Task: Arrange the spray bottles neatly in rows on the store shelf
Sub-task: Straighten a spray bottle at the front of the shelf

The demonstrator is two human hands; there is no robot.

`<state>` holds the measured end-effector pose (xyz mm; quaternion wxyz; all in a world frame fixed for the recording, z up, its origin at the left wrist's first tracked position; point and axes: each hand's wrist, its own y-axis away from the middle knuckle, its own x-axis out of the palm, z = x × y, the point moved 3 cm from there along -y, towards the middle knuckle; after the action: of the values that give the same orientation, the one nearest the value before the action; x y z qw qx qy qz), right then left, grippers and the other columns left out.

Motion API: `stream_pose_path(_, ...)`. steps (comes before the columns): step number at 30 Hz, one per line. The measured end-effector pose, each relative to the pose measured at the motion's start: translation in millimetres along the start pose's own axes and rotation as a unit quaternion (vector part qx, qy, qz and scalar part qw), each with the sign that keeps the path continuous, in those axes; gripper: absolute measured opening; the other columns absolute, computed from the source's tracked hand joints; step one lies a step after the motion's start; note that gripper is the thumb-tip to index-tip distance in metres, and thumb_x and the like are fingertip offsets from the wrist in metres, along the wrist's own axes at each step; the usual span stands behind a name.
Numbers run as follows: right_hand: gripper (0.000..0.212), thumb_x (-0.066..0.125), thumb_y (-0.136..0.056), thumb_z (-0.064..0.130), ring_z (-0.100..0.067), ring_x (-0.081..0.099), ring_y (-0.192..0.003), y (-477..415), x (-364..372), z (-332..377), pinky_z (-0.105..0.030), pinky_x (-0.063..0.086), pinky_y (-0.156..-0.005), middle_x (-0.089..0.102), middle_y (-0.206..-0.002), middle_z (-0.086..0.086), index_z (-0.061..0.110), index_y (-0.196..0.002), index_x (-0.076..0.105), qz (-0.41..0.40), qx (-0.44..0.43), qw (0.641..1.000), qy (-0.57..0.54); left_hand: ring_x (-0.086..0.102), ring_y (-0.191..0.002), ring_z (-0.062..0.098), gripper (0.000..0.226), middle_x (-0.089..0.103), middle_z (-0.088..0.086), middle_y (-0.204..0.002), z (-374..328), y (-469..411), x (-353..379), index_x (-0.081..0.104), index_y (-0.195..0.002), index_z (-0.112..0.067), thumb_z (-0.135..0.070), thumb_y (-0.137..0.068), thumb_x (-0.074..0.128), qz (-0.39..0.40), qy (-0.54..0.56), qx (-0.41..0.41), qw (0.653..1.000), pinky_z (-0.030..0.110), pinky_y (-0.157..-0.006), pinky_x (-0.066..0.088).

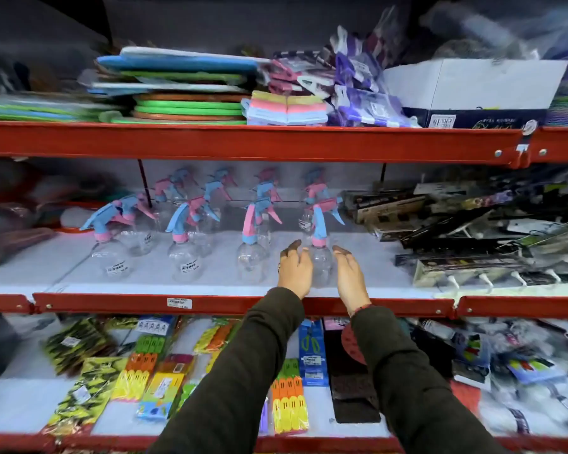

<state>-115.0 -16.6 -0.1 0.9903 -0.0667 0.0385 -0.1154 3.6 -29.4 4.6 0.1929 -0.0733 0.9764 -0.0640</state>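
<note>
A: From the head camera, how far along does the shelving look?

B: Well advanced, I'd judge. On the middle shelf [210,283] the spray bottles stand in about four columns, front to back. The front-right bottle [320,257] stands between both hands, a little nearer the shelf edge than its neighbour [253,253].

A: Are the hands gripping it?

B: Neither seems to. The left hand [295,270] is open, fingers loosely curved, close beside the bottle's left flank. The right hand [350,273] is open too, palm turned inward, just off the right flank. Whether either one touches the plastic, I cannot tell.

A: What is left?

B: Squaring things up, probably. The leftmost bottle [110,253] has its trigger head pointing at a different angle from the rest, and spacing is uneven.

A: Materials?

B: Clear, smooth, rounded plastic bodies with small white price stickers; matte pink-and-blue trigger heads. The shelf is pale, edged with a glossy red metal rail [112,304].
</note>
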Motion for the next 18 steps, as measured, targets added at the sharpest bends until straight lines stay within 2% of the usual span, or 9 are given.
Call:
stream_pose_path(3,0.030,0.041,-0.098,0.026,-0.027,0.057,-0.119,-7.1,4.1,-4.6,-0.038,0.042,-0.108,0.064,-0.128,-0.010,0.018,-0.117,0.063,0.013,0.030,0.999,-0.015,0.038,-0.139,0.033,0.045,0.043,0.019,-0.149,-1.3,-9.0,2.9,0.046,-0.137,-0.006,-0.022,-0.101,0.024,0.050,0.045,-0.030,0.997,0.037,-0.117,0.027)
stream_pose_path(6,0.030,0.044,-0.089,0.040,-0.030,0.062,-0.117,-19.2,4.3,-24.6,-0.052,0.044,-0.110,0.069,-0.123,-0.012,0.028,-0.105,0.066,0.030,0.054,0.998,-0.028,0.046,-0.135,0.028,0.050,0.051,0.010,-0.146,16.3,-22.5,10.9,0.056,-0.126,-0.026,-0.047,-0.088,0.032,0.065,0.123,-0.058,0.989,0.046,-0.117,0.032)
stream_pose_path(8,0.029,0.045,-0.083,0.045,-0.028,0.063,-0.116,-23.6,0.5,-32.1,-0.053,0.045,-0.109,0.071,-0.118,-0.007,0.032,-0.097,0.067,0.034,0.046,0.998,-0.030,0.051,-0.131,0.026,0.061,0.056,0.007,-0.141,48.8,-45.3,26.2,0.059,-0.122,-0.028,-0.059,-0.075,0.035,0.075,0.161,-0.067,0.982,0.048,-0.115,0.035)
stream_pose_path(11,0.023,0.043,-0.087,0.038,-0.026,0.062,-0.114,-8.6,-6.1,-20.1,-0.053,0.045,-0.109,0.069,-0.105,0.005,0.035,-0.089,0.066,0.011,0.036,0.999,-0.013,0.049,-0.133,0.024,0.062,0.053,0.005,-0.143,45.2,-30.3,25.3,0.056,-0.125,-0.034,-0.060,-0.073,0.035,0.077,0.183,-0.076,0.977,0.047,-0.117,0.034)
stream_pose_path(15,0.027,0.037,-0.093,0.031,-0.024,0.061,-0.115,13.2,-10.5,-11.5,-0.049,0.046,-0.108,0.066,-0.109,0.003,0.031,-0.102,0.063,-0.019,0.005,1.000,0.011,0.048,-0.133,0.023,0.061,0.052,0.005,-0.142,35.3,0.1,22.1,0.057,-0.124,-0.039,-0.063,-0.074,0.033,0.065,0.199,-0.067,0.975,0.047,-0.116,0.035)
stream_pose_path(18,0.034,0.035,-0.097,0.025,-0.023,0.060,-0.117,22.2,-12.3,-11.2,-0.048,0.046,-0.109,0.065,-0.114,0.000,0.025,-0.113,0.064,-0.031,-0.009,0.999,0.022,0.049,-0.132,0.025,0.067,0.052,0.007,-0.142,24.1,18.5,17.0,0.056,-0.128,-0.033,-0.066,-0.077,0.028,0.051,0.194,-0.068,0.977,0.047,-0.116,0.035)
